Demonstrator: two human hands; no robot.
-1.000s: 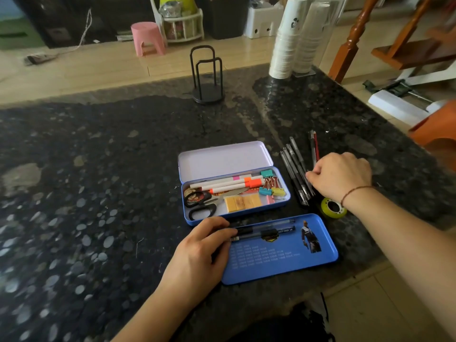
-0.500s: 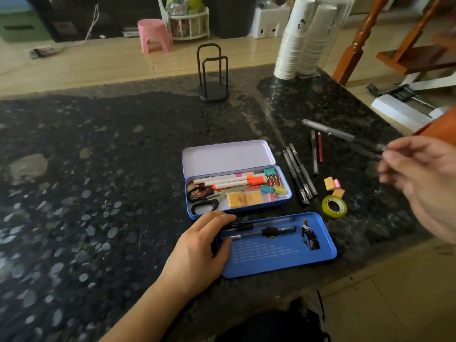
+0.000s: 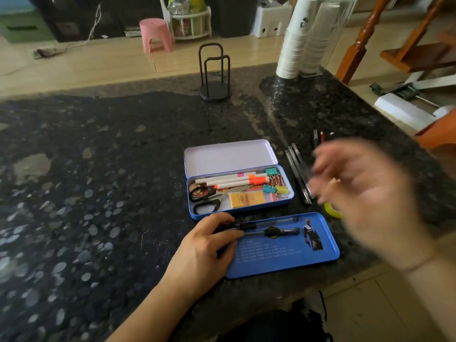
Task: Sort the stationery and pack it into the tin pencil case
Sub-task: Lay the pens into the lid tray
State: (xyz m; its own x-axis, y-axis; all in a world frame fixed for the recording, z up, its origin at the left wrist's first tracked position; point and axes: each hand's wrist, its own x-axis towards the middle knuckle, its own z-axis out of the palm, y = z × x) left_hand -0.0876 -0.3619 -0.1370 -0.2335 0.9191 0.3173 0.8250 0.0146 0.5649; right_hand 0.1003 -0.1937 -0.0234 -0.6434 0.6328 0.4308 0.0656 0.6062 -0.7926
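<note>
Head view: open tin pencil case point(image 3: 283, 191) mid-bench point(image 3: 98, 193), holding markers point(image 3: 232, 180), scissors point(image 3: 206, 198), binder clips point(image 3: 276, 183). Separate blue tray point(image 3: 296, 257) lies just near of it. Left hand point(image 3: 204, 250) on tray's left end, fingers pressing two pens point(image 3: 269, 229). Right hand point(image 3: 365, 193) raised at right, motion-blurred; grip can't be told. Loose pens point(image 3: 297, 169) right of case.

Desk point(image 3: 98, 193): black stone, grey-white speckle. Tin pencil case point(image 3: 240, 210) just beyond left hand point(image 3: 204, 248): blue walls, pale lilac inside lid. Inside it: white markers point(image 3: 229, 180) with orange and pink caps, black-handled scissors point(image 3: 206, 201), yellow-orange sticky notes point(image 3: 246, 199), teal and yellow binder clips point(image 3: 276, 187). Blue tray point(image 3: 283, 257) under left fingers: pale printed text, figure picture. Black pens point(image 3: 299, 178) left of blurred right hand point(image 3: 365, 193); yellow tape roll point(image 3: 330, 210) beneath it.
</note>
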